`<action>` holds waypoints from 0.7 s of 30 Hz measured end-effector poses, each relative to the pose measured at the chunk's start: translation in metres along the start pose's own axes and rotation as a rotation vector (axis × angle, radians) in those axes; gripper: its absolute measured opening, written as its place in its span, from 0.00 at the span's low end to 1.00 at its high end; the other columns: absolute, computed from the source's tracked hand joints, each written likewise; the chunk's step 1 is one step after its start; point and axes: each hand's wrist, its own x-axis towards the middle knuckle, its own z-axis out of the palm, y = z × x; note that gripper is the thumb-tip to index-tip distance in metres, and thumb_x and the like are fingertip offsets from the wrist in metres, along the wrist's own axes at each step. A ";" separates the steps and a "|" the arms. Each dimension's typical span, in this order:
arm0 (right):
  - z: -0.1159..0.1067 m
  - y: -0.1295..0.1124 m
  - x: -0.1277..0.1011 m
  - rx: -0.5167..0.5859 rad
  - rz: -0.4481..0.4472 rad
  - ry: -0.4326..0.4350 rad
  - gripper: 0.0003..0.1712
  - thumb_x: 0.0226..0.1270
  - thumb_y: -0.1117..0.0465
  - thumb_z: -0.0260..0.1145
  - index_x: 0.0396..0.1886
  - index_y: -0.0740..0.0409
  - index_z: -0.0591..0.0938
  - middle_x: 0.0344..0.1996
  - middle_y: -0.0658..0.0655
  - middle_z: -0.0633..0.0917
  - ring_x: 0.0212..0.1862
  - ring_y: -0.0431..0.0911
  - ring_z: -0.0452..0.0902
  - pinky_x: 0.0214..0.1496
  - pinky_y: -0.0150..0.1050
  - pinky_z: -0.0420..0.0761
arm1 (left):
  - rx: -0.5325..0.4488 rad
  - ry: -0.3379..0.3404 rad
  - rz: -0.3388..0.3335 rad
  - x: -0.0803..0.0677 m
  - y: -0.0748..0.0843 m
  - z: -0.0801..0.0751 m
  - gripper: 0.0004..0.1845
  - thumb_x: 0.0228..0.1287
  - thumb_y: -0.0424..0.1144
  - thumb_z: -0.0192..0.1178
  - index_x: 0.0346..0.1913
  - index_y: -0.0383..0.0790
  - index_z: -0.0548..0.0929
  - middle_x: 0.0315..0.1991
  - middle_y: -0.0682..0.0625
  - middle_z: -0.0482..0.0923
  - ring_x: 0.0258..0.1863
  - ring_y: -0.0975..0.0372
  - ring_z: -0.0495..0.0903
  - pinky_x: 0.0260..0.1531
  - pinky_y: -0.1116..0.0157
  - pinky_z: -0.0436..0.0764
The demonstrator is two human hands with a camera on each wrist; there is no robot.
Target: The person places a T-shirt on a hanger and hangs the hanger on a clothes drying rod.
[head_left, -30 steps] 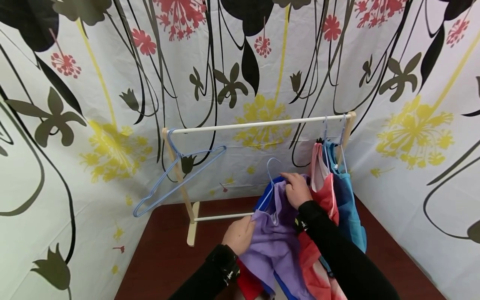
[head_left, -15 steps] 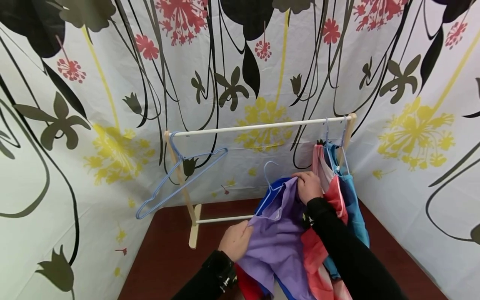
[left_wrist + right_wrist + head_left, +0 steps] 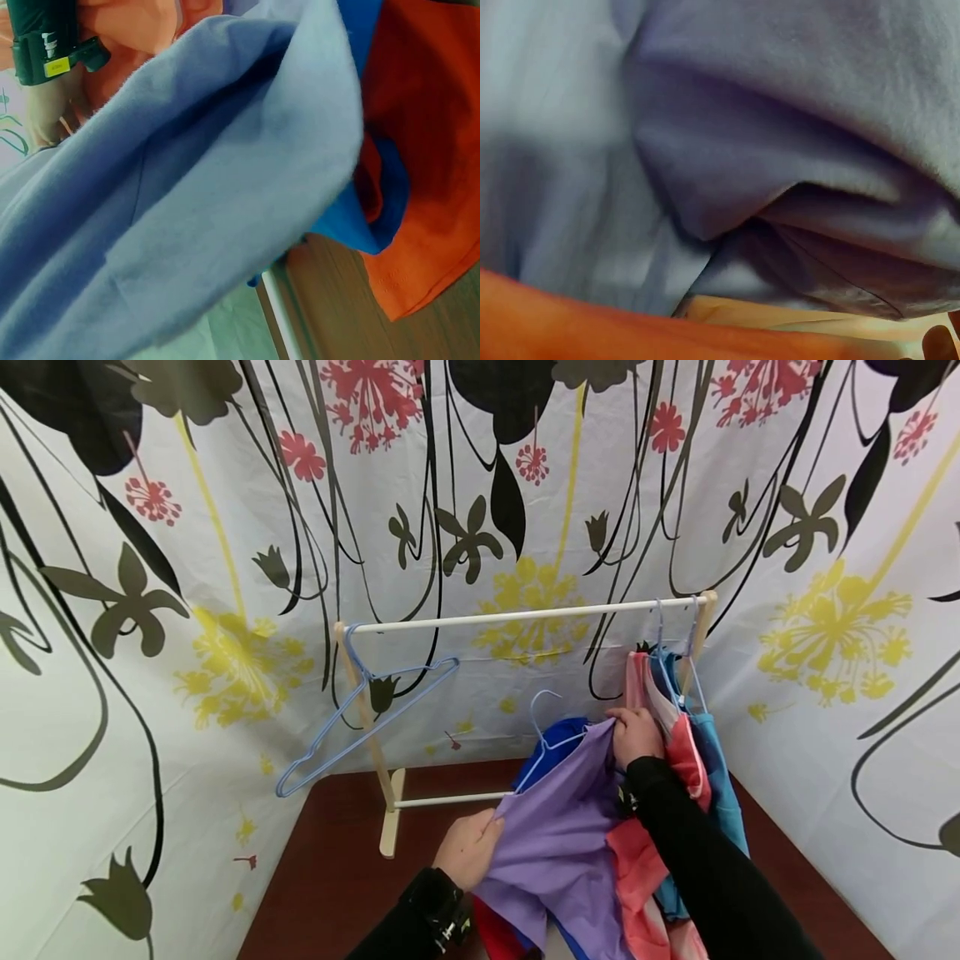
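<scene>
Between both hands is a purple garment (image 3: 558, 835), its upper edge pulled taut. My left hand (image 3: 468, 850) pinches its left corner; my right hand (image 3: 636, 737) grips its upper right edge. A light blue wire hanger (image 3: 542, 742) stands at the garment's top, its hook up and off the rail, its lower part hidden by the cloth. Soft purple folds (image 3: 225, 202) fill the left wrist view, with the right hand (image 3: 56, 109) at the upper left. The right wrist view is mostly purple cloth (image 3: 780, 150) close up. Blue cloth (image 3: 551, 745) lies behind the hanger.
A wooden rack with a white rail (image 3: 525, 614) stands on the dark red-brown table (image 3: 315, 860). A bare blue hanger (image 3: 367, 727) hangs at its left end. Coral (image 3: 688, 752) and teal clothes (image 3: 720, 777) hang at the right. Red cloth (image 3: 495, 931) lies below the purple garment.
My right hand has moved right and slightly down, drawing the purple garment's upper edge wider and straighter. The left hand has shifted slightly left and down. The hanger hook has shifted slightly left and down.
</scene>
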 end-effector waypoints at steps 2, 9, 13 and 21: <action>0.000 0.000 -0.002 -0.012 -0.006 -0.026 0.19 0.68 0.71 0.52 0.50 0.63 0.87 0.50 0.73 0.81 0.53 0.68 0.76 0.57 0.59 0.72 | -0.014 0.007 0.008 0.000 0.001 0.000 0.20 0.78 0.45 0.52 0.23 0.49 0.66 0.18 0.59 0.56 0.20 0.67 0.65 0.26 0.68 0.66; 0.003 -0.013 -0.007 0.011 0.021 -0.093 0.30 0.60 0.72 0.53 0.62 0.59 0.81 0.53 0.71 0.77 0.54 0.66 0.74 0.57 0.60 0.71 | -0.034 0.023 -0.012 0.002 0.006 0.002 0.19 0.79 0.44 0.51 0.25 0.48 0.66 0.19 0.59 0.56 0.19 0.67 0.65 0.24 0.68 0.66; 0.007 -0.032 -0.008 0.071 -0.107 -0.189 0.33 0.57 0.72 0.55 0.66 0.57 0.79 0.39 0.65 0.78 0.45 0.58 0.74 0.49 0.52 0.71 | -0.038 0.032 -0.011 0.006 0.012 0.002 0.18 0.79 0.43 0.51 0.25 0.47 0.66 0.20 0.57 0.57 0.21 0.65 0.66 0.27 0.66 0.68; 0.009 -0.059 -0.013 0.136 -0.169 -0.350 0.20 0.67 0.68 0.58 0.56 0.58 0.83 0.30 0.52 0.80 0.32 0.47 0.73 0.39 0.43 0.71 | -0.016 0.044 0.068 0.012 0.028 0.010 0.17 0.77 0.40 0.51 0.25 0.46 0.67 0.34 0.54 0.72 0.32 0.63 0.71 0.35 0.64 0.72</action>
